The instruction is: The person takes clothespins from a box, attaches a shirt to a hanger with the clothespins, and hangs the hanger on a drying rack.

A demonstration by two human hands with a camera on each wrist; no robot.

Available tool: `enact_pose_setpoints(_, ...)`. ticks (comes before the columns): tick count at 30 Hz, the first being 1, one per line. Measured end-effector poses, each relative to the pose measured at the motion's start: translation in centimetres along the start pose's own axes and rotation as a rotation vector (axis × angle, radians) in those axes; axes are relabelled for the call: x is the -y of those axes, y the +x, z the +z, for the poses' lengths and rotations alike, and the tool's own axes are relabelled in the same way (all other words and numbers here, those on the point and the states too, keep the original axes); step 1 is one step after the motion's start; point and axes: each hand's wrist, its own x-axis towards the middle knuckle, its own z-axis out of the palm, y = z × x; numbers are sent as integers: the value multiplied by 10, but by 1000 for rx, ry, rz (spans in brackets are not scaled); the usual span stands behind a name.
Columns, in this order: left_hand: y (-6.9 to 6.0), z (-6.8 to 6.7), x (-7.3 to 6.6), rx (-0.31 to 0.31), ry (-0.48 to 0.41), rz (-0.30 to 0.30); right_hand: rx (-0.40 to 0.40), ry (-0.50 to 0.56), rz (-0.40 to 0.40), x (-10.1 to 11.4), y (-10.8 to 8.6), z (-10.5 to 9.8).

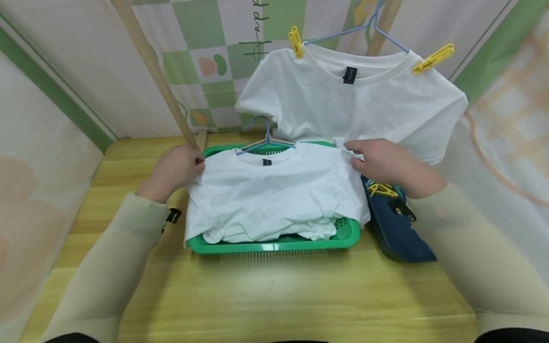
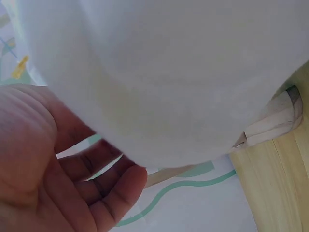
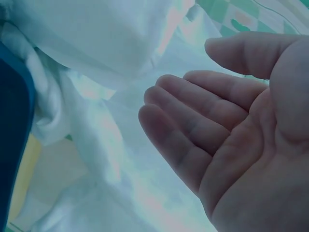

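A white T-shirt (image 1: 266,193) lies over a green basket (image 1: 274,247), its collar toward the back. Inside its neck sits a blue-and-pink hanger (image 1: 268,138), the hook standing up. My left hand (image 1: 173,171) pinches the shirt's left shoulder; in the left wrist view, the fingers of the left hand (image 2: 72,164) curl at the cloth's edge and the fingertips are partly hidden behind it. By the right shoulder, my right hand (image 1: 381,162) has its fingers loosely extended. The right wrist view shows the right hand (image 3: 231,121) with its palm bare and nothing gripped.
Behind, another white T-shirt (image 1: 364,105) hangs on a blue hanger (image 1: 343,33) with yellow clothespins (image 1: 433,58) at both shoulders. A dark blue container (image 1: 394,238) holding yellow clothespins (image 1: 381,189) stands right of the basket. At the left rises a wooden pole (image 1: 158,71).
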Motion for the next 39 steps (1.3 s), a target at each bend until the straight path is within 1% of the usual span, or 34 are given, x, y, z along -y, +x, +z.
enact_pose_setpoints(5, 1, -1, 1, 5, 7, -35, 3, 10, -34, -2, 5, 6)
enact_pose_setpoints(11, -1, -1, -4, -3, 70, -41, -18, 8, -37, -1, 7, 10)
enact_pose_setpoints(14, -2, -2, -6, -8, 90, -35, -36, 11, -40, 0, 8, 12)
enact_pose_setpoints(16, -1, -2, -6, 5, 102, -30, -47, 15, -40, 1, 10, 14)
enact_pose_setpoints(21, 7, -3, -5, 83, 126, -16, -63, 33, -29, 0, 15, 18)
enact_pose_setpoints(23, 10, -3, -4, 103, 131, -14, -62, 43, -24, -1, 17, 19)
enact_pose_setpoints(27, 12, -1, -2, 111, 134, -9, -51, 64, -22, -1, 21, 19)
enact_pose_setpoints(31, 11, 0, 2, 74, 119, 16, -42, 88, -22, -3, 24, 19)
enact_pose_setpoints(35, 7, 0, 6, 37, 106, 66, -36, 98, -24, -6, 22, 19)
enact_pose_setpoints(39, 4, -1, 12, 38, 75, 115, -45, 119, -25, -8, 19, 19)
